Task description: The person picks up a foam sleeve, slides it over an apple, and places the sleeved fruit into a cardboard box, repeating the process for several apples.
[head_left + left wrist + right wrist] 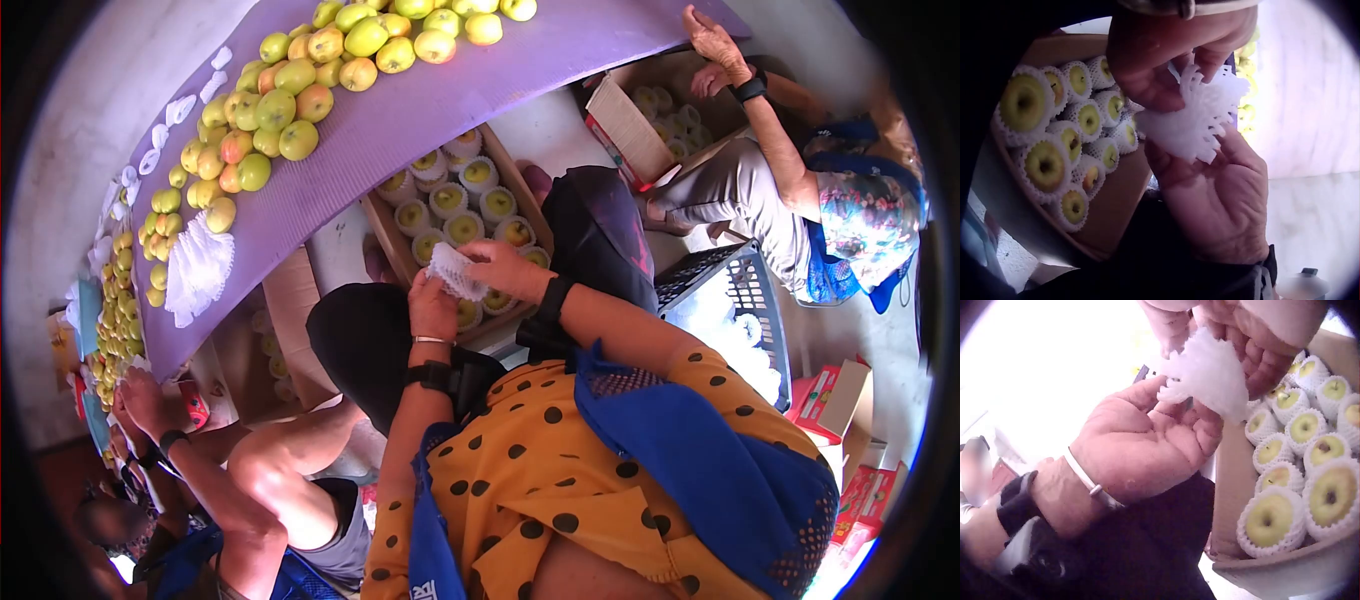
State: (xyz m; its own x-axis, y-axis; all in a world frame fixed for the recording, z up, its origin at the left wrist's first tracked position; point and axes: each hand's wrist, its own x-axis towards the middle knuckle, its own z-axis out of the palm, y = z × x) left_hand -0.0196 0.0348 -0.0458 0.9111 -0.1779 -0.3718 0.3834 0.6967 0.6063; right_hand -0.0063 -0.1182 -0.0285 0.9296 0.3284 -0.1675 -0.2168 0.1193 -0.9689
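A white foam fruit net (455,270) is between my two hands, above an open carton. My left hand (433,308) pinches its near side; the left wrist view has this hand at the top, with fingertips pressed into the net. From the other side my right hand (505,268) holds the net, its palm turned up in the left wrist view (1216,200). No fruit shows inside the net. The carton (1227,487) below holds rows of yellow-green apples (1268,522), each in its own white foam net.
Loose apples (278,110) lie along a purple mat (400,120), with a stack of foam nets (200,265) at its edge. A black crate (765,310) of white nets stands at my right. Other people sit on both sides by cartons (640,130).
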